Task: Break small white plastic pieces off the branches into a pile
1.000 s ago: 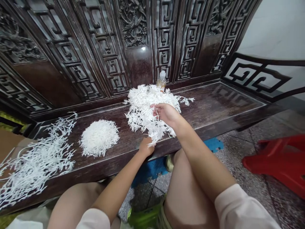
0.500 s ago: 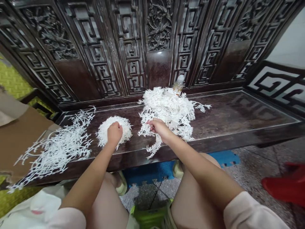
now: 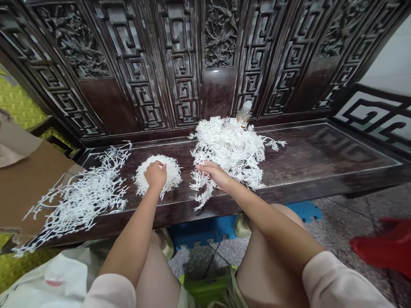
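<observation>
My left hand (image 3: 156, 174) rests on a round heap of small white pieces (image 3: 173, 172), its fingers bent down into the heap; what they hold, if anything, is too small to make out. At the left edge of a larger pile of white branching sprigs (image 3: 231, 145) is my right hand (image 3: 213, 173), its fingers closed on a white sprig. Part of a sprig (image 3: 205, 196) hangs below that hand near the bench's front edge. A third pile of bare white stems (image 3: 85, 199) lies to the left of the round heap.
A dark wooden bench (image 3: 308, 158) with a carved back holds the piles. Behind the large pile stands a clear bottle (image 3: 244, 113). Cardboard (image 3: 35, 184) is at the left, a red object (image 3: 385, 246) on the right, and a blue mat (image 3: 202, 231) below.
The view has shifted slightly. The fingers of my left hand have spread a little over the round heap. My right hand's fingers have stretched leftward, and the hanging sprig has shifted.
</observation>
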Tool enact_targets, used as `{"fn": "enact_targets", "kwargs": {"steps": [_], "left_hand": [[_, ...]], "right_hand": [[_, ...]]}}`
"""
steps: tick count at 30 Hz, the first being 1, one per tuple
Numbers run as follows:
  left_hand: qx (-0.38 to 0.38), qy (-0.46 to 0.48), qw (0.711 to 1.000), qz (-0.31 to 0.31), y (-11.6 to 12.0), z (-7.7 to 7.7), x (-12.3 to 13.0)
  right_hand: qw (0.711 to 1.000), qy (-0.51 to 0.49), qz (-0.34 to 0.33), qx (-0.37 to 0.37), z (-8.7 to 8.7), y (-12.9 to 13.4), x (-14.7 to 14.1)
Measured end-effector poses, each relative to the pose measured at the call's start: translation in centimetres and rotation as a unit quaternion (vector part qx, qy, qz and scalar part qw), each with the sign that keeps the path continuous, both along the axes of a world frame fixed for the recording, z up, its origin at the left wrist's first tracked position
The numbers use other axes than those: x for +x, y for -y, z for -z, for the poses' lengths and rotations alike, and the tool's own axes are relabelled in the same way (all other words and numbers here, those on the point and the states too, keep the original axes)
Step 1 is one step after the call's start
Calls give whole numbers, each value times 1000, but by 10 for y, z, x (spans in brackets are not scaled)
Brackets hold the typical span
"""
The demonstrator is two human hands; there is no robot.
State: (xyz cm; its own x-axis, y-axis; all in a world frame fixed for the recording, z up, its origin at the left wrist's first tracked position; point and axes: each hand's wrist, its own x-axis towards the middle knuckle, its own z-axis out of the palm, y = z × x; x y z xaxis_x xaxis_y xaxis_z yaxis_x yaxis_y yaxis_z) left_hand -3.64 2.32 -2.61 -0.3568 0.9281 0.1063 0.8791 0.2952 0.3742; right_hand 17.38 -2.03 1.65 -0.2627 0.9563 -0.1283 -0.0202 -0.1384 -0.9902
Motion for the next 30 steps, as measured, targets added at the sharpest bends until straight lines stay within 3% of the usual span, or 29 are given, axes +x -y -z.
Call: {"fn": "enact_targets", "kwargs": {"steps": [3, 5, 7, 10, 14, 19, 25, 30], "left_hand": [[26, 143, 983, 114, 18, -20, 23], [1, 274, 933, 234, 35, -33, 41], [-36, 364, 878, 308, 50, -42, 57], [-58, 423, 839, 338, 61, -46, 71], [-93, 491, 812, 302, 60, -44, 73], [-142, 510, 810, 251, 61, -42, 76], [-123, 497, 813, 277, 61, -39, 82], [-66, 429, 844, 314, 59, -36, 80]], "right_hand": [[1000, -12, 3, 17, 0, 0, -1], [1000, -15, 12, 24, -1, 1, -1], [999, -22, 18, 28, -1, 2, -1], [999, -28, 28, 31, 0, 2, 1], [998, 14, 48, 35, 1, 0, 3], [994, 51, 49, 77, 6, -1, -2], [984, 122, 68, 112, 7, -1, -2], [967, 198, 106, 121, 6, -2, 2]]}}
